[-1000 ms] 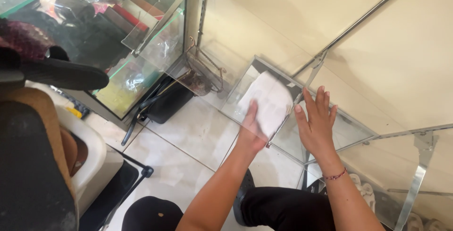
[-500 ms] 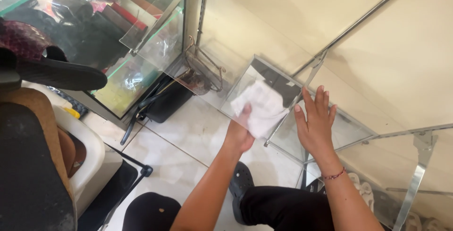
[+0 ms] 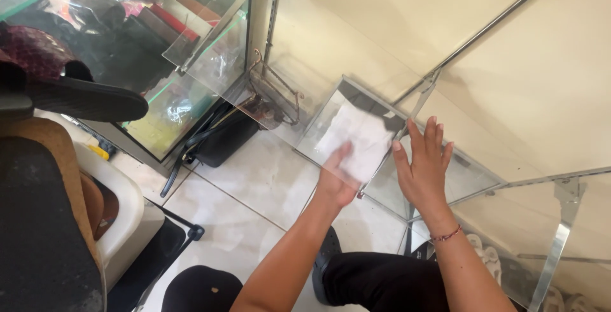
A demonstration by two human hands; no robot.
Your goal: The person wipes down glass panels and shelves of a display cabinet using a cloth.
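left hand (image 3: 337,181) is pressing crumpled white cloth (image 3: 356,140) on clear glass pane (image 3: 305,63) | right hand (image 3: 423,169) is lying flat, fingers spread, grasping nothing | metal frame edge (image 3: 414,105) is running just beside

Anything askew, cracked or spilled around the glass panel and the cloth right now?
Nothing stands out. The left hand presses a white cloth on the glass panel, the right hand lies flat beside it. No cracks or spills show. The black bag sits on the floor by the cabinet.

Left hand (image 3: 336,181) fingers hidden behind white cloth (image 3: 355,140)
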